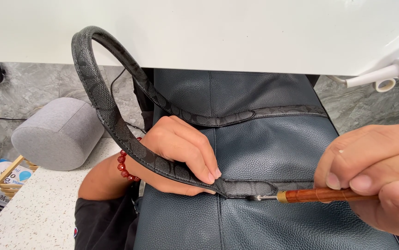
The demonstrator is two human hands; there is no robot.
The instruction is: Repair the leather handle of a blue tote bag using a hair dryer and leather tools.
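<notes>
A dark navy pebbled-leather bag (273,148) lies in front of me. A patterned grey-black strap (102,97) loops up and left from it. My left hand (181,153) pinches the strap's lower end down against the bag; a red bead bracelet (124,164) is on that wrist. My right hand (377,173) grips a wooden-handled tool (319,195) with a brass collar. Its metal tip (257,197) touches the bag right at the strap's rounded end.
A white table edge (236,32) runs overhead. A grey fabric cylinder (58,134) sits at left on a speckled white counter (37,208). A wooden rack (0,183) stands at far left. A white plastic fitting (384,76) hangs at upper right.
</notes>
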